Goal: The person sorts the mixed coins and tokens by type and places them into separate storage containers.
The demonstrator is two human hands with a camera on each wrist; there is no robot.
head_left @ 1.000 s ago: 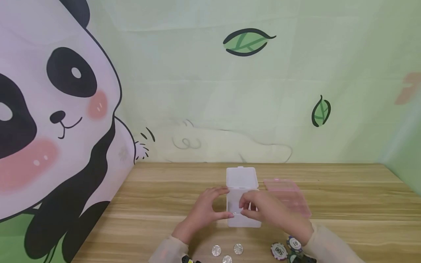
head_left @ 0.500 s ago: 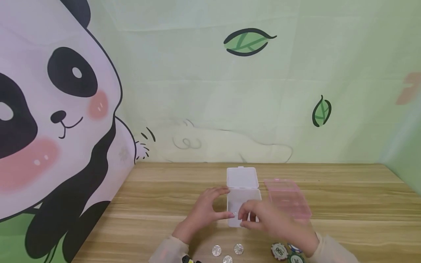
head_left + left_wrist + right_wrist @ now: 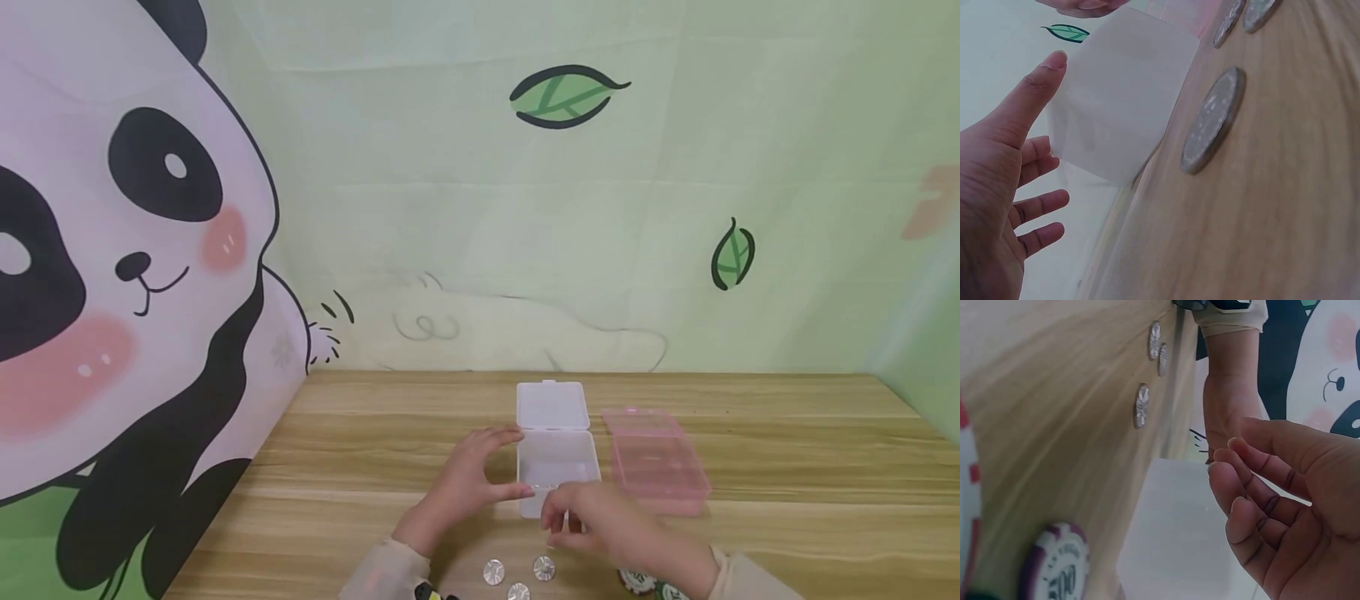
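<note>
White box (image 3: 558, 458): on wood table (image 3: 337, 475), lid folded back.
Left hand (image 3: 468, 475): fingers spread, loose, at box's left edge; can't tell if touching.
Right hand (image 3: 600, 517): fingers released, loosely bent, by box's near right corner.
Silver discs (image 3: 543, 568): three, flat, near side of box.
Pink box (image 3: 660, 462): just right of white one.
Chips (image 3: 637, 581): beside right forearm.
</note>
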